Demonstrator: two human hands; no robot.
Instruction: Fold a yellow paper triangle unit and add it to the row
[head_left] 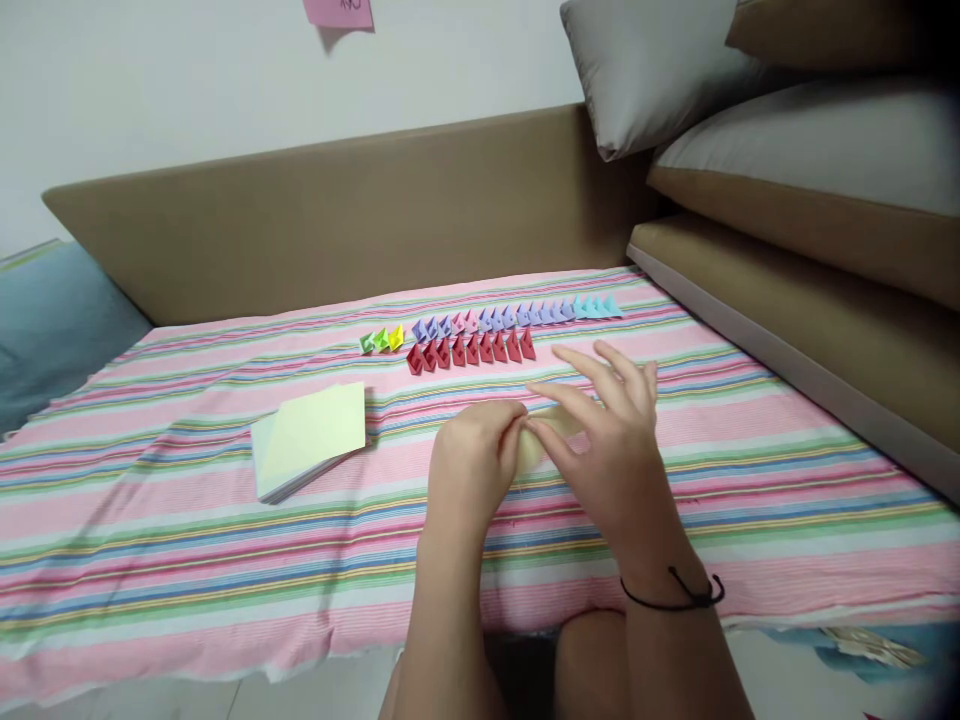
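Observation:
My left hand (474, 450) is closed in a pinch on a small sheet of pale yellow paper (529, 455), which is partly hidden and blurred. My right hand (611, 440) meets it from the other side, thumb and index finger at the paper near the left fingertips, its other fingers spread out. How the sheet is folded I cannot make out. Left of my hands lies a stack of paper squares (319, 430), pale yellow on top. Beyond them, folded red paper pieces (472, 349) stand in a row, with a row of purple and pink ones (487, 320) behind.
Light blue folded pieces (598, 307) end the back row at the right; green and yellow ones (382, 340) stand at its left. A striped cloth (225, 560) covers the seat. Cushions (810, 180) are piled on the right, and a brown backrest (360, 220) runs behind.

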